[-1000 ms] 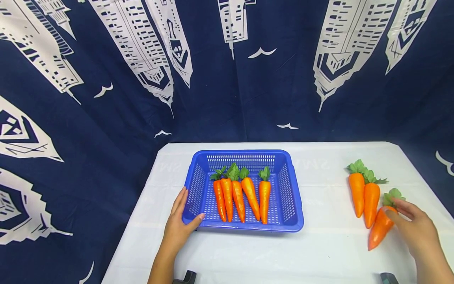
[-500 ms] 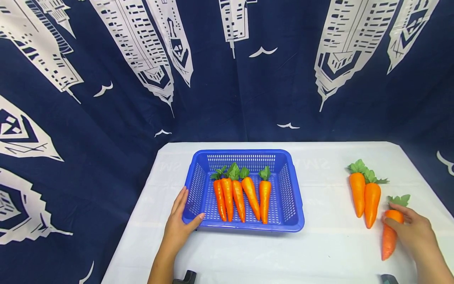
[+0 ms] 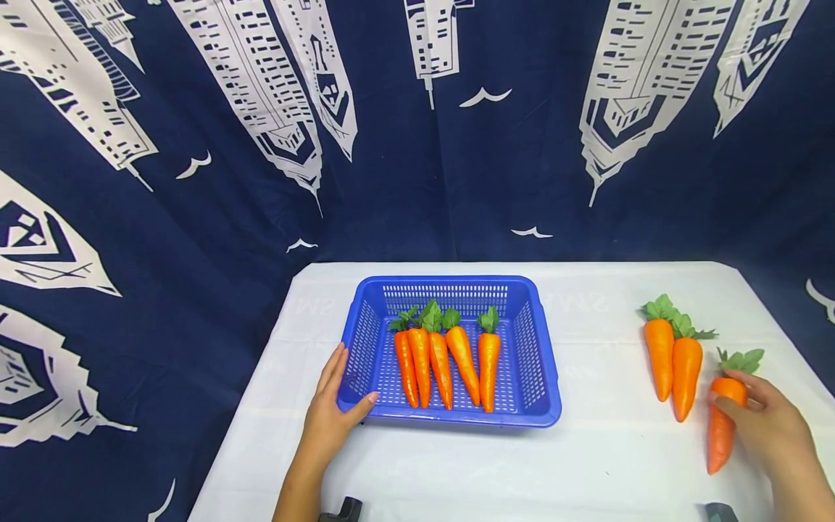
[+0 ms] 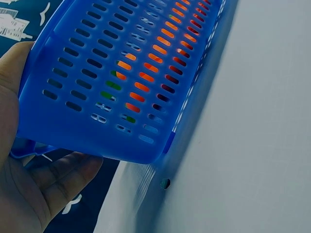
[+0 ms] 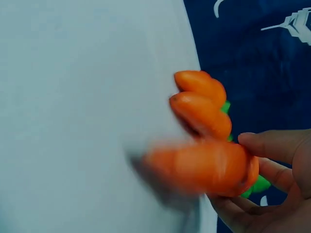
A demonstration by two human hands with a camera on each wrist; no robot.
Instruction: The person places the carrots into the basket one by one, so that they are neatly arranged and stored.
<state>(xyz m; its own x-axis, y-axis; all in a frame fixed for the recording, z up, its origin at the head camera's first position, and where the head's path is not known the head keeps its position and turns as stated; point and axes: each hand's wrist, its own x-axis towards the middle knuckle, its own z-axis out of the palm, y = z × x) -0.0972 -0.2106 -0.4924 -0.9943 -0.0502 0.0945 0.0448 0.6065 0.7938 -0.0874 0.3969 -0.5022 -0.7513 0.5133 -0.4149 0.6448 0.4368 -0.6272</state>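
My right hand (image 3: 776, 420) pinches an orange carrot (image 3: 720, 435) near its leafy top, thumb on one side and fingers on the other; the tip points toward me. The right wrist view shows this carrot (image 5: 204, 167) blurred, with a shadow beside it. Left of it lie two more carrots (image 3: 686, 377) side by side, leaves away from me. At the blue plastic basket (image 3: 450, 417), my left hand (image 3: 333, 420) rests on the near left corner, thumb over the front rim, fingers extended along the left side. Several carrots (image 3: 459, 362) lie in a row inside.
A white cloth covers the table (image 3: 522, 478), and a dark blue curtain (image 3: 450, 188) printed with white buildings hangs behind it. White table surface lies between the basket and the two loose carrots. Small dark objects (image 3: 350, 509) show at the bottom edge.
The right hand has drawn its carrot to the right, away from the two others, and turned it from slanting to nearly upright in the head view. The left hand and basket stay put.
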